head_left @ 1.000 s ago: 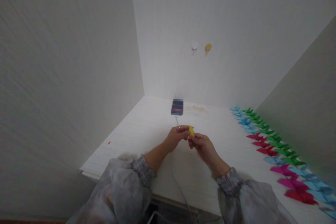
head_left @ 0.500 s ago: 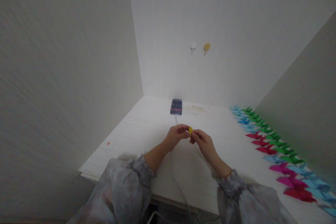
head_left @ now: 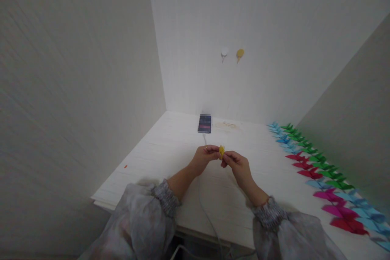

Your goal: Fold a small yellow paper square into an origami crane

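Above the middle of the white table, a small piece of yellow folded paper is pinched between my two hands. My left hand grips its left side between thumb and fingers; a ring shows on one finger. From the right, my right hand holds the other side with thumb and forefinger. The paper's exact shape is too small and partly covered to make out.
Rows of folded paper cranes in green, blue, red and pink line the table's right side. A phone leans at the back wall, its cable running forward. Two hooks hang on the wall. An orange scrap lies left.
The yellow paper has turned slightly between my fingers and shows a more jagged, upright outline. Both hands stay in nearly the same place.
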### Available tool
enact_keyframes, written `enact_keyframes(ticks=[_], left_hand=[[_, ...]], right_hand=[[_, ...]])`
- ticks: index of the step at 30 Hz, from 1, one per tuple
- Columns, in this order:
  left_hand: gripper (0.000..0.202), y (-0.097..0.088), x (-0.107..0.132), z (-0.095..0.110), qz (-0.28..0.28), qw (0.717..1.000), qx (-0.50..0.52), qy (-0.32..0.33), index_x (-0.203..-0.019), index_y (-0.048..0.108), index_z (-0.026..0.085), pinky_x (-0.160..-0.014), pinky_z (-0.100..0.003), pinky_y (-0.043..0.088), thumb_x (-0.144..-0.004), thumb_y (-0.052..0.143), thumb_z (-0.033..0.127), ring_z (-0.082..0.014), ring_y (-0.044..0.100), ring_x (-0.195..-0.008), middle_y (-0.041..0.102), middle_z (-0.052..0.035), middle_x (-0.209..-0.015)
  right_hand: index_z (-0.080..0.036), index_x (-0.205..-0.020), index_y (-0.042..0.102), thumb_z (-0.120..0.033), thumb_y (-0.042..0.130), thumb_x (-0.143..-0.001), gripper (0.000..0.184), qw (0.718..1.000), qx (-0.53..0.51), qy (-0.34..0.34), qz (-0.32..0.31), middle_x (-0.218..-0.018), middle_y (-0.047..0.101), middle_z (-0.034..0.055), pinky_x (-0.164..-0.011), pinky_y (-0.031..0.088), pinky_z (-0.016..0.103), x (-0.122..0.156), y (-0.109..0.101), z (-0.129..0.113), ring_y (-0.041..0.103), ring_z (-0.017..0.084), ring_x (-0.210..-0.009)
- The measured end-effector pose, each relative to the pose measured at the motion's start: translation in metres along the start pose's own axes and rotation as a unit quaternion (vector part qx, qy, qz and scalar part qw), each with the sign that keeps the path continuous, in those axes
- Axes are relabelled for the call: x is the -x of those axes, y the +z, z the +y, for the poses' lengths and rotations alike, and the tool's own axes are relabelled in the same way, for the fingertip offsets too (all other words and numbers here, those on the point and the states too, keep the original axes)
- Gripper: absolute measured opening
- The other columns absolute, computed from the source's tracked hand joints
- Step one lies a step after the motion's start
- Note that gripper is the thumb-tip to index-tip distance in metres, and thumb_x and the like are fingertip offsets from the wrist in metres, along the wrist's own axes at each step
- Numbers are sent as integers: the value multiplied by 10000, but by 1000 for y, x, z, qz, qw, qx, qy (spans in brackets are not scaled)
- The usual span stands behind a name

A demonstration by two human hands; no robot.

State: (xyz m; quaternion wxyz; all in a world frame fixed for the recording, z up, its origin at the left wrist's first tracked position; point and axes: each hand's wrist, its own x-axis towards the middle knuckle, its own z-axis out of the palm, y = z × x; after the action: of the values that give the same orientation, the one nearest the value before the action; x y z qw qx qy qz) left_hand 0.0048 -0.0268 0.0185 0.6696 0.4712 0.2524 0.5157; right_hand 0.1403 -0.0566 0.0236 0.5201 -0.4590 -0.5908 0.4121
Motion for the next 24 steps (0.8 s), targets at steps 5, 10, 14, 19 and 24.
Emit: enact_keyframes(ticks=[5, 10, 14, 19, 24], left_hand=[[202, -3, -2, -4, 16, 1000, -4, 13, -697, 563, 118, -575, -230, 362, -542, 667, 194, -73, 504, -568, 599, -5, -657], [229, -2, -2, -4, 26, 1000, -5, 2, -706, 539, 113, -550, -214, 354, -550, 664, 225, -64, 485, -555, 580, -2, -651], [231, 1, -1, -1, 30, 999, -12, -1, -700, 530, 112, -559, -214, 362, -555, 663, 235, -67, 487, -560, 575, 1, -639], [236, 2, 0, 0, 29, 1000, -12, -3, -692, 527, 116, -547, -214, 361, -546, 669, 235, -71, 491, -549, 584, -1, -632], [237, 0, 0, 1, 27, 1000, -12, -1, -720, 562, 110, -558, -220, 367, -555, 663, 246, -69, 486, -556, 591, -16, -669]], right_hand=[[-182, -713, 587, -346, 558, -688, 168, 1000, -17, 7, 25, -520, 555, -8, -522, 406, 251, 0, 1, 3, 499, 122, -496], [-190, -710, 596, -347, 521, -717, 174, 994, 86, -53, 34, -600, 570, 16, -543, 417, 257, 3, 1, -6, 525, 139, -552], [-200, -772, 607, -348, 535, -708, 176, 983, 156, -99, 19, -694, 586, 38, -586, 426, 269, 6, 2, -12, 527, 152, -615], [-203, -747, 609, -349, 572, -676, 167, 986, 139, -91, 33, -676, 594, 27, -593, 429, 280, 5, 3, -8, 529, 150, -595], [-198, -670, 593, -356, 597, -646, 159, 998, 38, -33, 42, -584, 576, -3, -530, 426, 260, 3, 1, -4, 529, 131, -518]])
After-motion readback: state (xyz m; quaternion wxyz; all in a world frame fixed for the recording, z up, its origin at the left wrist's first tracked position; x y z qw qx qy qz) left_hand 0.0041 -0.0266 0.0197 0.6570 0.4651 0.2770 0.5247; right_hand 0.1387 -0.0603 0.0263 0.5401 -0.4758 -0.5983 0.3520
